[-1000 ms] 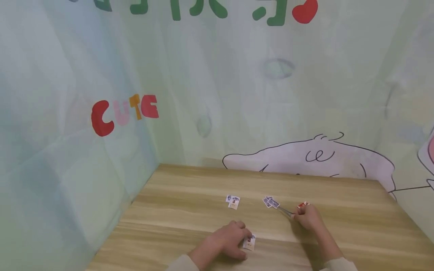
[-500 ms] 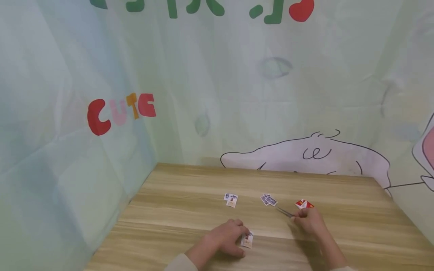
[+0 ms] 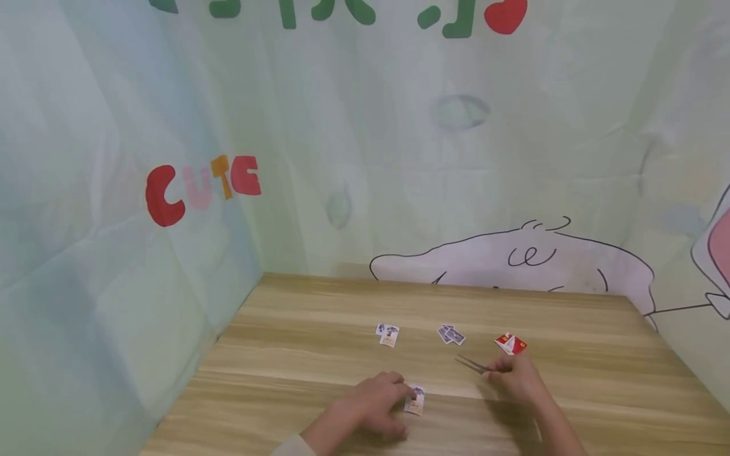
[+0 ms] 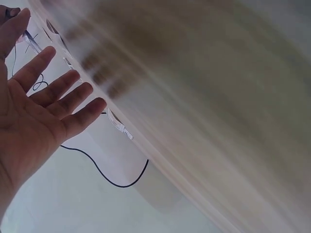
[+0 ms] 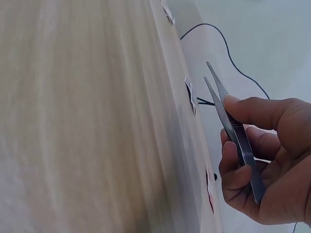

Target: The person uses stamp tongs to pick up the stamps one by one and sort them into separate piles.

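Note:
My right hand (image 3: 518,379) holds metal tweezers (image 3: 472,365) between thumb and fingers. In the right wrist view the tweezers (image 5: 235,133) have their tips apart with nothing between them. They point left, in front of a few overlapping grey-backed cards (image 3: 452,334). Red-and-white cards (image 3: 511,344) lie just beyond the right hand. My left hand (image 3: 373,402) is beside a small pale picture card (image 3: 416,401), with a fingertip over its left edge; whether it touches cannot be told. In the left wrist view the left hand (image 4: 41,107) has its fingers extended and spread.
Farther back on the wood-grain table (image 3: 274,354) lie two overlapping picture cards (image 3: 390,336), left of the grey-backed ones. A pale printed cloth (image 3: 388,158) hangs behind the table and along its left side.
The tweezers have drawn back from the grey-backed cards towards me, and their tips have spread. The red-and-white cards have come into fuller view. The left hand has shifted slightly off the front card.

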Demonstrator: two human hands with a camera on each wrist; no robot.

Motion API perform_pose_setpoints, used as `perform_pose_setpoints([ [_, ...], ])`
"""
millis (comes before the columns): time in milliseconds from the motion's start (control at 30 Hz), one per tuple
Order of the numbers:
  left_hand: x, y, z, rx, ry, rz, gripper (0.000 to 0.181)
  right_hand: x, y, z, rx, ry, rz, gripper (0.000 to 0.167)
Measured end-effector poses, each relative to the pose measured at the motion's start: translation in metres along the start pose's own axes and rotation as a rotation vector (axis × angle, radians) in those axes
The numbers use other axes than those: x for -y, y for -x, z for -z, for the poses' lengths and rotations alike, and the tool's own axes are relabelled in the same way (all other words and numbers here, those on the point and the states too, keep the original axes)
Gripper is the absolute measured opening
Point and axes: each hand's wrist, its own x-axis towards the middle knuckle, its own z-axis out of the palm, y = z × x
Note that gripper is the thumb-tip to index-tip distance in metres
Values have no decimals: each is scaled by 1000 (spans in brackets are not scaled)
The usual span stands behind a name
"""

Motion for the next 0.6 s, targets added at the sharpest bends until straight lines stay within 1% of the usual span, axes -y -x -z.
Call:
perform_pose_setpoints([
  [100, 1, 4, -1, -19, -18, -27, 56, 2, 1, -2, 16, -13, 0, 7],
  [200, 3, 6, -1, -18, -28, -41, 59, 2, 2, -3, 49, -29, 24, 9],
  [400, 4, 9, 0, -19, -79, -63, 61, -2, 0, -5, 132, -98, 95, 15],
  [600, 4, 13, -1, -1, -128, -59, 60, -7, -5, -6, 218, -106, 195, 17],
])
